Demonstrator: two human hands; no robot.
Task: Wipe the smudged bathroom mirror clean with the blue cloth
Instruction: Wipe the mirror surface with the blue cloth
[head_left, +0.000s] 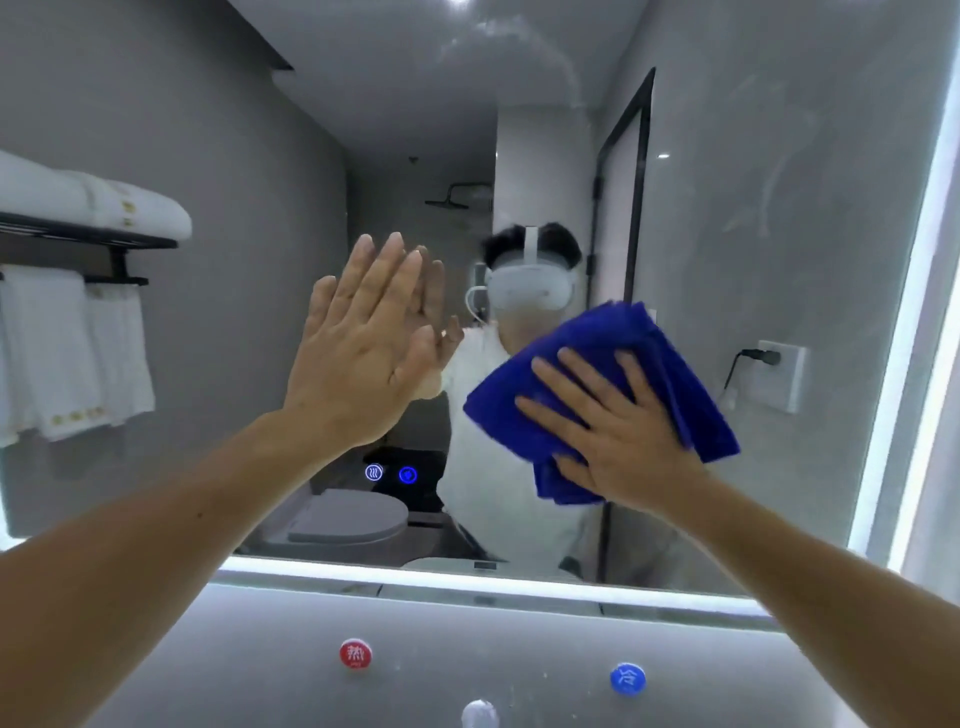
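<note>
**Head view: mirror, cloth and two hands**

Item 1. Mirror (727, 156): wall-mounted, lit strip along its lower and right edges. Top and left edges run out of frame. Faint streaks show on the upper right glass; elsewhere smudges are hard to make out.

Item 2. Blue cloth (613, 364): folded, pressed flat against the glass right of centre. Its lower middle is hidden under the right hand.

Item 3. Right hand (618, 436): fingers spread, palm flat on the cloth; grip open, pressing rather than clasping.

Item 4. Left hand (358, 353): grip open, fingers straight and together, palm at the glass, holding nothing. Contact with the glass cannot be confirmed.

Item 5. Below the mirror: red cap (356, 653) and blue cap (627, 678) on the wall; a white fitting (480, 716) cut off by the bottom edge.

Item 6. Reflections: white towels (78, 353) on a rack, partly cropped at left; toilet (353, 514) partly hidden behind the left forearm.
</note>
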